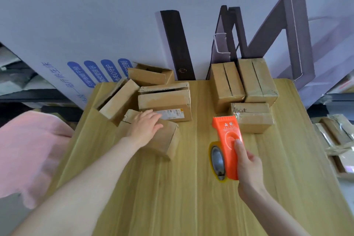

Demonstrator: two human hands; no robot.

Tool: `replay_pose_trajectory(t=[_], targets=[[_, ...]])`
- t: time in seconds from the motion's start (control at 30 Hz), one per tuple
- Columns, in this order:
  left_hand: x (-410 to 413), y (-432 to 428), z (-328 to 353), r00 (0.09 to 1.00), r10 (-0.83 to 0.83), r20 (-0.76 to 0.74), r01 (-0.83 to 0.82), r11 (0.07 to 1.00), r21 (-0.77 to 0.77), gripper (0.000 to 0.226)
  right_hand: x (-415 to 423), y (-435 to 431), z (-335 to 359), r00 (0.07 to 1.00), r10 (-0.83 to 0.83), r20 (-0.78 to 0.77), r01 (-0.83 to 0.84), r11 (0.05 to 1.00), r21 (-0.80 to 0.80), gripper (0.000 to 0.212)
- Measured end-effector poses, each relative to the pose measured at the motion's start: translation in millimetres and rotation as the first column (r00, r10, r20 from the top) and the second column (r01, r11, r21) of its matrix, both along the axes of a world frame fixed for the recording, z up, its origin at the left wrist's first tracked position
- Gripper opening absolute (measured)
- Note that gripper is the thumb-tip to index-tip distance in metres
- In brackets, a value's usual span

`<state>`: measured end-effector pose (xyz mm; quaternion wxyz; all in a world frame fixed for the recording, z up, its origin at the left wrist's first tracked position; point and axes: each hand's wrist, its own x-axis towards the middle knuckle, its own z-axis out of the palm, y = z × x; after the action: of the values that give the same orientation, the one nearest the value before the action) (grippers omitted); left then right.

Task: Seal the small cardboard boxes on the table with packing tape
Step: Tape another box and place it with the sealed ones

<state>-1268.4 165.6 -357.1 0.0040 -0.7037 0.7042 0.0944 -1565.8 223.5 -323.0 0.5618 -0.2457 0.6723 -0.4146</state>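
My left hand (pixel 144 127) lies on top of a small cardboard box (pixel 166 140) at the left middle of the wooden table (pixel 172 197), fingers spread over its top. My right hand (pixel 247 161) grips an orange tape dispenser (pixel 229 140) with a roll of clear tape (pixel 217 161), its toothed edge pointing away from me. Behind the left hand, three unsealed boxes form a cluster: a labelled one (pixel 166 104), a tilted one (pixel 117 99) and one at the back (pixel 151 74). On the right stand three taped boxes (pixel 227 86) (pixel 257 80) (pixel 252 117).
A large white printed cardboard sheet (pixel 95 25) leans behind the table's far edge. A pink cloth (pixel 24 149) lies to the left of the table. Packages in plastic (pixel 337 140) lie off the table's right edge.
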Motion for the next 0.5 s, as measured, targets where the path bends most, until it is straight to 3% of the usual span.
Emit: replay_pose_trajectory(t=[0.2, 0.43, 0.5], targets=[[-19, 27, -18, 0.999, -0.039, -0.004, 0.038, 0.991, -0.130, 0.036, 16, 29, 11, 0.994, -0.091, -0.060, 0.091, 0.996, 0.007, 0.043], [-106, 120, -25, 0.997, -0.057, -0.044, 0.053, 0.995, -0.085, 0.047, 10, 71, 41, 0.972, -0.184, -0.149, 0.180, 0.983, -0.041, 0.042], [-125, 148, -25, 0.992, -0.068, -0.108, 0.058, 0.994, -0.089, 0.041, 8, 83, 51, 0.966, -0.187, -0.179, 0.178, 0.982, -0.066, 0.041]])
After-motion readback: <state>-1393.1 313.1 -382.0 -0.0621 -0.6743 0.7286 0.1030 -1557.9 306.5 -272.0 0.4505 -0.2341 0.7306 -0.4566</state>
